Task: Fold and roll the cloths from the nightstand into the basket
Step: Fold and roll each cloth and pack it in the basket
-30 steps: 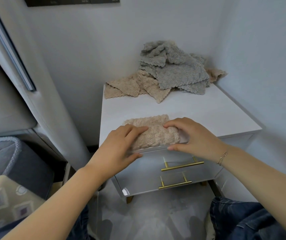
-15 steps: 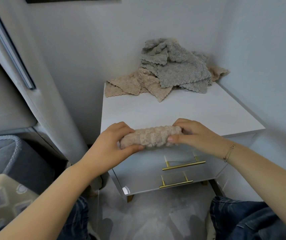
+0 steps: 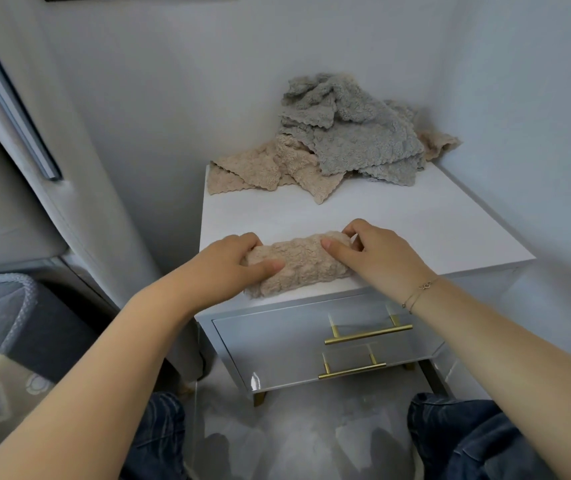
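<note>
A beige cloth (image 3: 303, 266), rolled into a thick tube, lies along the front edge of the white nightstand (image 3: 433, 220). My left hand (image 3: 225, 268) grips the roll's left end, thumb over its front. My right hand (image 3: 377, 258) grips the right end with curled fingers. At the back of the nightstand sits a heap of loose cloths: grey ones (image 3: 356, 133) on top, beige ones (image 3: 270, 168) beneath and to the left. The grey basket (image 3: 17, 299) stands low at the left, its rim partly in view.
Walls close in behind and to the right of the nightstand. A grey upholstered panel (image 3: 79, 188) stands to its left. Two drawers with gold handles (image 3: 368, 334) face me. My knees in blue jeans (image 3: 467, 441) are below, above a glossy floor.
The flat folded beige cloth has been rolled into a tube. It was briefly lifted at the front edge and now rests on the nightstand top, with both hands still on its ends.
</note>
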Tool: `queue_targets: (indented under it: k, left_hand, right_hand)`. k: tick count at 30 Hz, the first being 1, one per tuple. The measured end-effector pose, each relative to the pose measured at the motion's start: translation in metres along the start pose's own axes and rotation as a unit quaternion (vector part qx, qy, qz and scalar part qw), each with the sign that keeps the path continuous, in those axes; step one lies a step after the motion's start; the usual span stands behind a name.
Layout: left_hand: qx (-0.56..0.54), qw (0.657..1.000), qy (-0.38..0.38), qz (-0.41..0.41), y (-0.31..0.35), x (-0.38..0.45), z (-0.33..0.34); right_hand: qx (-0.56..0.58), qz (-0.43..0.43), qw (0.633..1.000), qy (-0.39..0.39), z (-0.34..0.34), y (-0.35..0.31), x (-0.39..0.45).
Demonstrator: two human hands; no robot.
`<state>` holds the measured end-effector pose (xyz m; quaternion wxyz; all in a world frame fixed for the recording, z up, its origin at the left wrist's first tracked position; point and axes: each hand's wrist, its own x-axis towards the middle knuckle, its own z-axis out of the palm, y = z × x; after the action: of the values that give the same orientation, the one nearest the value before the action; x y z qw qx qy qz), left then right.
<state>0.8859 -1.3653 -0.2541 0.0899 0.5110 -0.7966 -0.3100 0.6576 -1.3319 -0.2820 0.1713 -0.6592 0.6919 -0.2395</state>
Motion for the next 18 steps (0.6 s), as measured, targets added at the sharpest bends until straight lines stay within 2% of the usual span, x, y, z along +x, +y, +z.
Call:
queue_targets:
  k: [3,6,12,18]
  left_hand:
    - [0.004,0.999,-0.041,-0.027,-0.001,0.001,-0.002]
    - [0.066,0.995,-0.067,-0.033,0.0,0.004,-0.003]
    - [0.153,0.985,-0.075,-0.009,0.008,0.0,0.0]
    - [0.144,0.988,-0.049,0.02,0.003,-0.004,0.007]
  right_hand:
    - [-0.014,0.002,1.0,0.005,-0.002,-0.001,0.002]
    - [0.003,-0.004,1.0,0.003,-0.004,-0.004,0.0]
    - [0.079,0.008,0.996,-0.035,-0.008,-0.009,-0.006]
    - [0.145,0.027,0.989,-0.024,-0.009,-0.019,-0.021]
